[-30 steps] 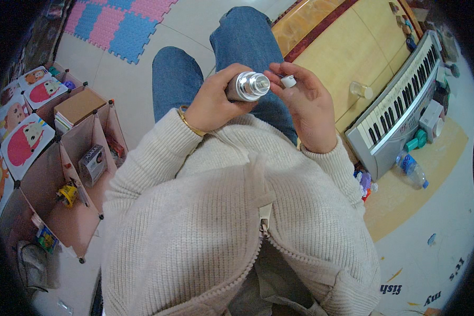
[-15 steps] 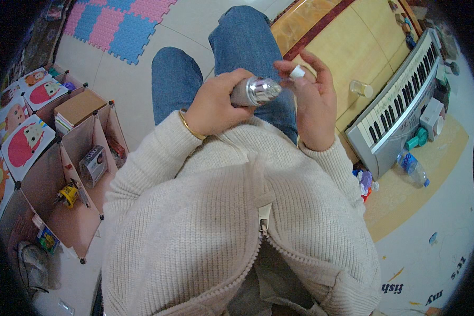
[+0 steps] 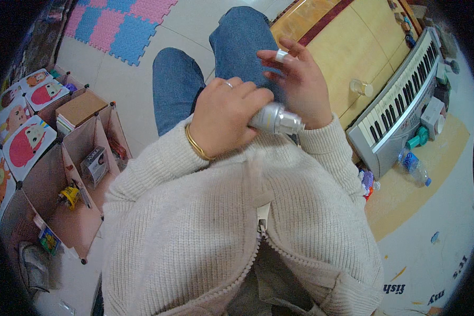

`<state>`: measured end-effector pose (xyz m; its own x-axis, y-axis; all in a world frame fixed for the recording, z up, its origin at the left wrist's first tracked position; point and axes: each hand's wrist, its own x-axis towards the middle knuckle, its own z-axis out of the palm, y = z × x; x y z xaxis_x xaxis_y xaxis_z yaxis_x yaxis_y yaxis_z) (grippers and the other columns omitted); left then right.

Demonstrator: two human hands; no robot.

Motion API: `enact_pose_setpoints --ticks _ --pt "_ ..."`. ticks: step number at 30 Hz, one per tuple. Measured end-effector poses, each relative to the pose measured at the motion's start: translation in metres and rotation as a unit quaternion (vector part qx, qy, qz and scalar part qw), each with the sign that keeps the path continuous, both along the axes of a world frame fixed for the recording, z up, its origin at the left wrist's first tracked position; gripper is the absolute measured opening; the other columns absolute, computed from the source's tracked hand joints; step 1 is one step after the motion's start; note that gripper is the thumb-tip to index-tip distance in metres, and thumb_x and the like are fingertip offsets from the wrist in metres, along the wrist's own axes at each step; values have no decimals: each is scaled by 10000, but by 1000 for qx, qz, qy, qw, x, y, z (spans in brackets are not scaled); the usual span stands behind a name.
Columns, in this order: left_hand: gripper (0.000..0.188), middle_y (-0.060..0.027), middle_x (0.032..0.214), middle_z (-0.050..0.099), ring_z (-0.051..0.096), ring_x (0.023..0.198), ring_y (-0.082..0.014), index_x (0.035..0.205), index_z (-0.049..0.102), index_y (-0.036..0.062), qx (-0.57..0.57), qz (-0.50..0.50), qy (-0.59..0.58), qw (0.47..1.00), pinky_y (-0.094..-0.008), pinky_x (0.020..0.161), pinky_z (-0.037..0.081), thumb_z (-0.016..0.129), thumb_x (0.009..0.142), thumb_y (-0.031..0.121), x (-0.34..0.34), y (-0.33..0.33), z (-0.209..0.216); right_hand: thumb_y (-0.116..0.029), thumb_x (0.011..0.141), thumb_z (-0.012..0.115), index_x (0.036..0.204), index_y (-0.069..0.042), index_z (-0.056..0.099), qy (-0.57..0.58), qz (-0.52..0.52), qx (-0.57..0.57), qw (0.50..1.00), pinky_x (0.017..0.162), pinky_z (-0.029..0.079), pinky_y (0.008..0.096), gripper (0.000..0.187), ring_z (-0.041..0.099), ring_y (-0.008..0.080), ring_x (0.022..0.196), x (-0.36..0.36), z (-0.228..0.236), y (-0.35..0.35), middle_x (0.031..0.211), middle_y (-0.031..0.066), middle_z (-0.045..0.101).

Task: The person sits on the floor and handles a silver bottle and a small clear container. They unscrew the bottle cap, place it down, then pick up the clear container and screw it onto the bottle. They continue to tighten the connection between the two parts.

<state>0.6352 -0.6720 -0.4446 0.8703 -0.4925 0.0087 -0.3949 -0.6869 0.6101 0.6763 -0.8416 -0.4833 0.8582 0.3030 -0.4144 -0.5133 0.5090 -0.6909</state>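
Observation:
My left hand (image 3: 224,116) is wrapped around a silver bottle (image 3: 271,117) with a shiny, narrower top. Tilted sideways over my lap, the bottle points its top to the right, toward my right wrist. A ring and a gold bangle show on this hand and wrist. My right hand (image 3: 300,79) is raised just beyond the bottle's top, its fingers apart and slightly bent. A white band (image 3: 281,55) is around one of its fingers. I see nothing held in the right hand, though its palm is partly hidden.
To the right is a yellow wooden table (image 3: 347,52) with a small clear cylinder (image 3: 361,88). An electronic keyboard (image 3: 395,102) lies beyond, near a plastic bottle (image 3: 414,167). Pink cube shelving (image 3: 81,210) stands left; a foam mat (image 3: 126,34) lies on the floor ahead.
My left hand has turned over and moved right, swinging the bottle's top down and to the right. My right hand has shifted slightly up and left, with its fingers spread.

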Motion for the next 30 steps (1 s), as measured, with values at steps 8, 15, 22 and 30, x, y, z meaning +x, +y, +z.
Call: enact_pose_setpoints --ticks 8,15,22,30 --pt "401 -27 908 600 547 848 -103 1001 557 35 -244 213 235 916 -264 755 453 744 658 122 5 11 -4 -208 948 413 1255 -60 442 100 -16 365 925 881 469 387 341 554 269 1031 -5 -6 -7 1205 191 528" --pt "402 -112 888 627 617 795 -190 1007 552 36 -269 190 206 922 -300 709 482 733 668 154 1 9 -18 -63 892 509 1177 -30 491 34 -26 172 984 776 519 318 288 609 219 907 -14 5 -8 1159 191 555" --pt "412 -118 889 631 632 800 -211 1025 544 44 -270 172 195 927 -301 704 489 733 673 145 1 9 -18 59 815 563 1100 12 505 -85 -9 -3 996 722 527 287 295 617 172 839 -20 26 -11 1111 192 581" --pt "370 -78 887 632 609 812 -147 1009 551 37 -199 162 209 944 -275 730 478 728 689 98 1 9 -13 79 815 550 1067 20 541 -218 -69 -159 960 837 486 294 260 600 188 953 -24 37 5 1115 165 593"
